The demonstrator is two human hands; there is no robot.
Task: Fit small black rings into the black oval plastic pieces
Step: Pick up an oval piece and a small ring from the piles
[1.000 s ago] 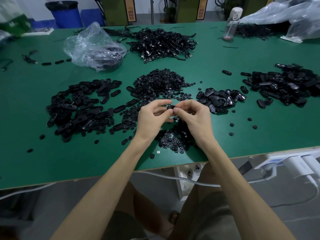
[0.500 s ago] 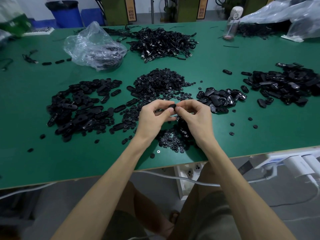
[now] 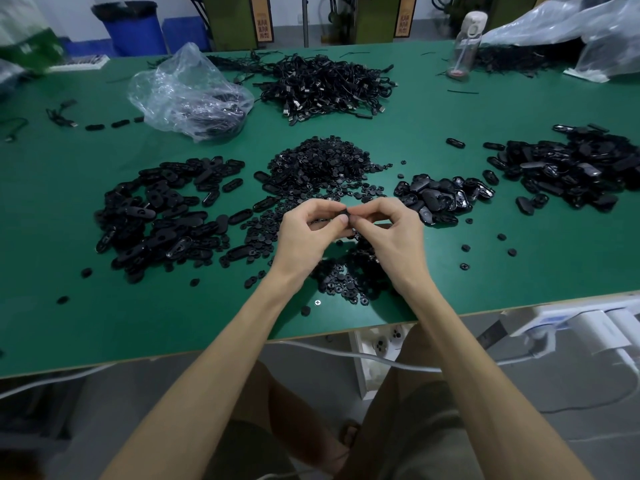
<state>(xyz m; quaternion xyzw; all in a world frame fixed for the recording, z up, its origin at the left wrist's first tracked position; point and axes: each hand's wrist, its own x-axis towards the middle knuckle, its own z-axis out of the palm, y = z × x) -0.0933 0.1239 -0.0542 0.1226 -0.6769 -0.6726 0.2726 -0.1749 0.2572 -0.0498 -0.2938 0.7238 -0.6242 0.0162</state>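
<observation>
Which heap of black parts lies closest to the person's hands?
The heap of small rings directly beneath the left hand and right hand; the heaps of oval pieces lie off to either side.

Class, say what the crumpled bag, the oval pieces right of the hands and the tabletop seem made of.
Bag: thin clear plastic film; see-through, crinkled, glinting. Oval pieces: probably moulded plastic, glossy; pale highlights. Tabletop: matte green covering, material unclear; no glare.

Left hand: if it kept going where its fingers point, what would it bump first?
Probably the right hand: the left hand points at its fingertips, with only the small black piece both pinch between them.
</observation>
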